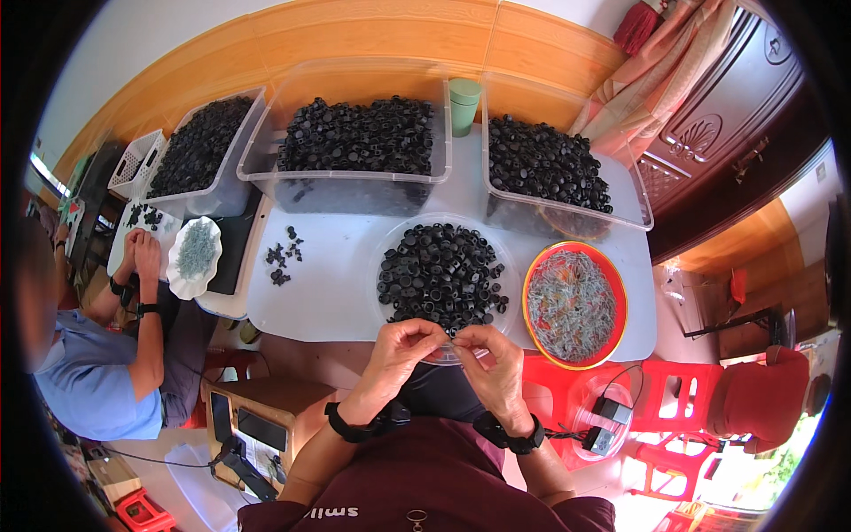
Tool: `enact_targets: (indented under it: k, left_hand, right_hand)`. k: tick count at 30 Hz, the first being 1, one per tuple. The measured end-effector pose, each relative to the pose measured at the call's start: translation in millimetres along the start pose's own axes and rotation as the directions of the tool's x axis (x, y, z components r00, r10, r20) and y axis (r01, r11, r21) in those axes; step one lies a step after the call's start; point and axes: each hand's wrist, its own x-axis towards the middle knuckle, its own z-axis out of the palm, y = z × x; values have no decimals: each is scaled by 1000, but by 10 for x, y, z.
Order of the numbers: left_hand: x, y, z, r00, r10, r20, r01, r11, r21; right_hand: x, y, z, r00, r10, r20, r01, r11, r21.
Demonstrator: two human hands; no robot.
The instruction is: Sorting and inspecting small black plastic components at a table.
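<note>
My left hand [397, 353] and my right hand [493, 362] meet at the near edge of a clear round tray [383, 232]. Both are closed in a pinch, fingertips almost touching. Something small sits between them, too tiny and too covered to name. Just beyond my fingers, the tray holds a heap of small black plastic caps [439, 273]. To the right of it stands a red bowl with a yellow rim [620, 312], filled with thin, clear-grey slender pieces [572, 306]. A few loose black parts [282, 257] lie on the white table to the left.
Large clear bins [359, 191] of black parts line the table's back, with a green lidded cup [463, 106] between two. At left, a person in blue [111, 359] works beside a white scalloped dish [191, 282]. Red stools [669, 395] stand at right.
</note>
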Motion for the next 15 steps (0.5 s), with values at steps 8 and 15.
enact_targets:
  k: [8, 15]
  left_hand:
    - [-15, 39, 46, 1000, 15, 3, -15, 999, -29]
    - [-29, 45, 51, 998, 52, 25, -51, 998, -23]
  right_hand:
    - [-33, 90, -3, 967, 247, 64, -255, 948, 191]
    - [-21, 57, 45, 942, 297, 157, -329, 717, 614]
